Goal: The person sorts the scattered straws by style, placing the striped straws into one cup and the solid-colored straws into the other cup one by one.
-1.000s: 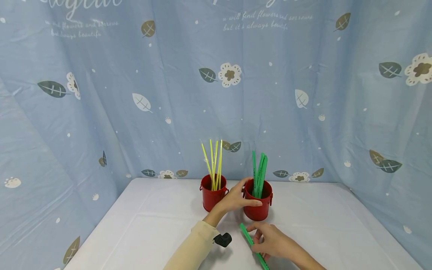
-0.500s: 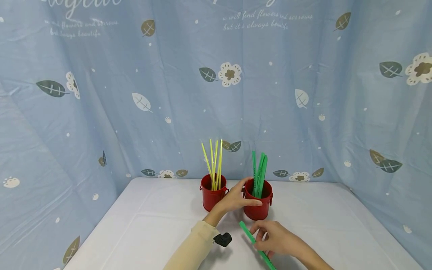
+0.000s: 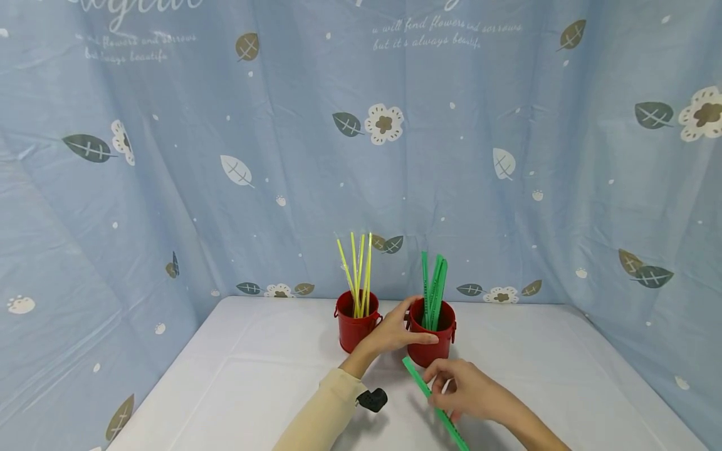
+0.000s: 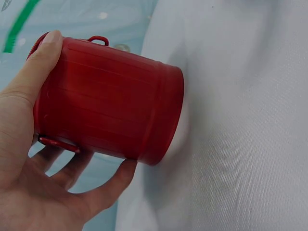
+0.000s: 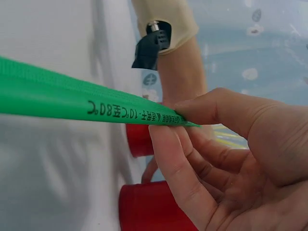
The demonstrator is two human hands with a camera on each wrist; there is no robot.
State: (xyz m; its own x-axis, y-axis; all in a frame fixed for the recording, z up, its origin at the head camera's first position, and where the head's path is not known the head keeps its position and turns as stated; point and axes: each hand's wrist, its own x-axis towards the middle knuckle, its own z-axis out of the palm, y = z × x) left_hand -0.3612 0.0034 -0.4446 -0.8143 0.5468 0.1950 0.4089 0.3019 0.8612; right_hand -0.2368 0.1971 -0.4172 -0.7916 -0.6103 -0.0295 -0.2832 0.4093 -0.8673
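My left hand (image 3: pixel 392 331) grips the right-hand red bucket (image 3: pixel 427 352), thumb at its rim and fingers round its side. Upright in that bucket stand several green drinking straws (image 3: pixel 437 291). Lower down, my right hand (image 3: pixel 465 389) pinches another green straw (image 3: pixel 416 376) between thumb and fingers. This straw slants, its upper end just below the bucket and its lower end toward the front. Dark print runs along it in the right wrist view, where the thumb and fingers (image 5: pixel 175 166) meet near its far end.
A second red bucket (image 3: pixel 354 336) with several yellow straws (image 3: pixel 361 275) stands to the left, beside my left wrist. Both buckets are near the back edge of the white-covered table (image 3: pixel 254 376). Behind hangs a blue patterned curtain (image 3: pixel 299 207).
My right hand has risen and moved slightly right, bringing the green straw closer to the bucket. The left hand keeps its place on the bucket.
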